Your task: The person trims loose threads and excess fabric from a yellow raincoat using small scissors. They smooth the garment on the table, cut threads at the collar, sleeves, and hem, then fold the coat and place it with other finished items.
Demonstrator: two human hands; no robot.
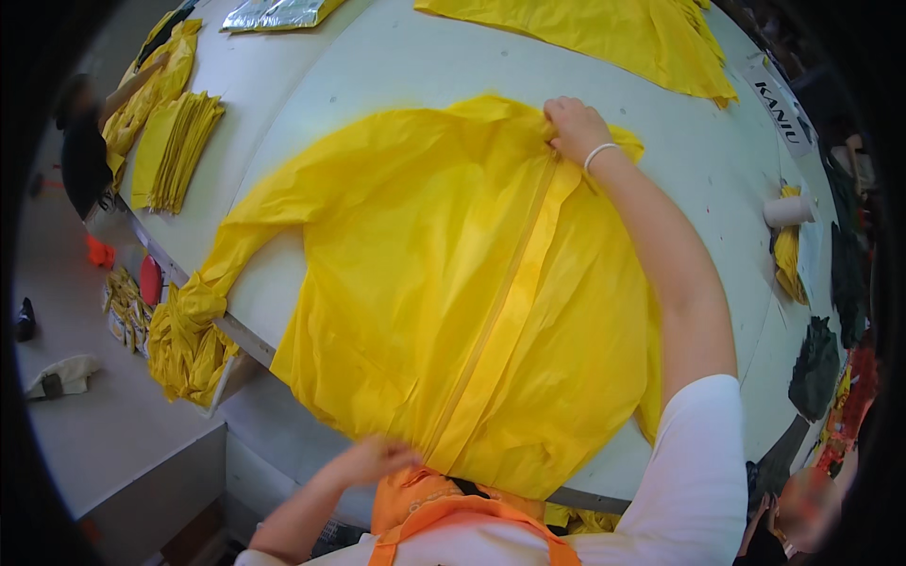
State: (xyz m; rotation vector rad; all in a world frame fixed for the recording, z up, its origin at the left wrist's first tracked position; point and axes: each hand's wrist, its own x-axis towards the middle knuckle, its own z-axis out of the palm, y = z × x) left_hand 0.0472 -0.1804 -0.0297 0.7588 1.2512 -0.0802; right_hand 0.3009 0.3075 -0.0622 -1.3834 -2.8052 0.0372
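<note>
A yellow jacket (406, 245) lies spread over the pale table, its front facing up. Its zipper (505, 316) runs slantwise from the collar down to the hem at the near table edge. At the top of the zipper, my right hand (576, 129) pinches the collar edge, with that arm stretched across the jacket's right side. My left hand (370, 460) is beside the lower hem, just left of the zipper's bottom end. Motion blurs its fingers, so I cannot make out whether they grip anything. One sleeve reaches left to the table's edge.
Another yellow garment (604, 38) lies at the far side of the table (330, 99). A folded yellow stack (177, 151) sits at the far left, near another person (85, 156). Yellow garments fill a bin (189, 354) below the left edge. A white thread cone (789, 210) stands right.
</note>
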